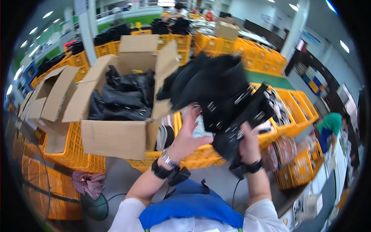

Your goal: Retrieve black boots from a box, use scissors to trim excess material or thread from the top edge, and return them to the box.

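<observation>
A bright blue apron is covering this person's front, with a short dark tab poking up at its top edge and yellow-green trim showing at its lower corners. Short white sleeves are flanking the apron on both sides. Above the apron to the left, a silver linked band is circling the left hand's wrist — and a black strap is sitting just behind it, carrying a boxy black unit. Above the apron to the right, I'm seeing a matching black strap and unit ringing the right hand's wrist — a thin dark cable is hanging below.
</observation>
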